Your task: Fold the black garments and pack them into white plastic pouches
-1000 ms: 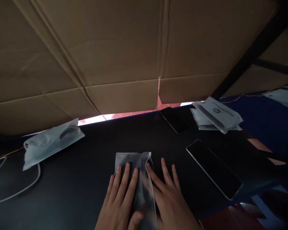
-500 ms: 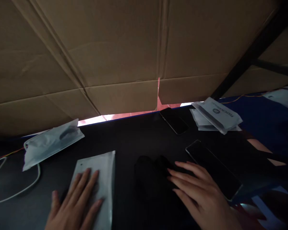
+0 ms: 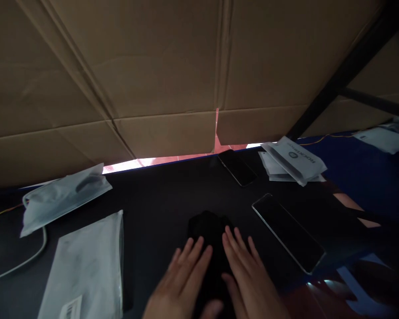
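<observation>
A dark black item, soft-looking like folded cloth (image 3: 206, 223), lies on the black tabletop (image 3: 159, 190); its exact kind is hard to make out in the dim light. My left hand (image 3: 182, 279) rests along its left side, fingers stretched out. On its right side lies my right hand (image 3: 244, 270), fingers also extended and flat. Both palms face down and neither hand is wrapped around anything. To the left of my hands is a frosted plastic zip bag (image 3: 89, 257) with a barcode label near its bottom edge.
Two phones (image 3: 237, 167) (image 3: 289, 232) lie right of centre. White printed packets (image 3: 295, 159) are stacked at the back right. Another frosted bag (image 3: 66, 195) with a pale cable (image 3: 26, 261) sits at left. Cardboard (image 3: 136, 66) walls the far side; a dark metal bar (image 3: 335, 79) slants at right.
My left hand has left the frosted bag and moved right onto the black item. The bag now lies farther left. My right hand has shifted slightly left and down.
</observation>
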`<state>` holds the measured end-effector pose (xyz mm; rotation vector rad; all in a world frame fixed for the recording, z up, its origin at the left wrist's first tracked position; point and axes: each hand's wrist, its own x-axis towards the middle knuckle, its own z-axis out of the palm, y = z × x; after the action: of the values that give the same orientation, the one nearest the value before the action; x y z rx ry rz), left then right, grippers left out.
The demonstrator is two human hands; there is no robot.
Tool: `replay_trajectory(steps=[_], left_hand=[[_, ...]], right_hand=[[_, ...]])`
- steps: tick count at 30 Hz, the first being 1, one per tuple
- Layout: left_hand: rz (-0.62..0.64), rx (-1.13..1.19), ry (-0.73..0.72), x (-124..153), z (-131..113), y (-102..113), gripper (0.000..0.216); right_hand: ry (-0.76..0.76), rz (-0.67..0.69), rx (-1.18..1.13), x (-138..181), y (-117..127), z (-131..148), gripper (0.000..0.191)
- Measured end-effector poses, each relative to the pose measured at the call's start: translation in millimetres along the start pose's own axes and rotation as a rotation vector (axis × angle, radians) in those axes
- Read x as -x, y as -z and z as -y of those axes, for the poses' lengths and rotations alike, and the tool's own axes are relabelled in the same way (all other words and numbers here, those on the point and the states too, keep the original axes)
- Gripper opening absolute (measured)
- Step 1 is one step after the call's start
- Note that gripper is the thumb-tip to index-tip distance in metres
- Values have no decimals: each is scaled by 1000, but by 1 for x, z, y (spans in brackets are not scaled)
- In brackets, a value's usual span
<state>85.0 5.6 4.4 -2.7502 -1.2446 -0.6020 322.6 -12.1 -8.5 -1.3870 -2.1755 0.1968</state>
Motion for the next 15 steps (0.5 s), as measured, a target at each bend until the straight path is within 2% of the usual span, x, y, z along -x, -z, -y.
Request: replay_trajectory(steps=[2,6,7,9,11,13,15], left_hand=[[47,-5,-41,-20,-11,-6,63],[38,28,70,-39,-11,2,31],[17,30,98,-42,-12,4,28],[-16,35,125,-46,-16,4,37],[-8,47,124,-49,-23,0,40],[22,59,108,-50,-24,-1,28],[48,64,98,-47,-15,4,20]], right_hand=[[-54,-22,-69,5,-10,4,74],[-173,-124,-137,10,-2,-2,58],[-166,-150,-125,10,1,-5,52],[-155,-169,-100,9,5,-12,42],[-173,-157,-87,8,5,-16,36],[-200,-140,-84,9,1,-17,32],[-229,-132,-81,11,-4,-18,29]])
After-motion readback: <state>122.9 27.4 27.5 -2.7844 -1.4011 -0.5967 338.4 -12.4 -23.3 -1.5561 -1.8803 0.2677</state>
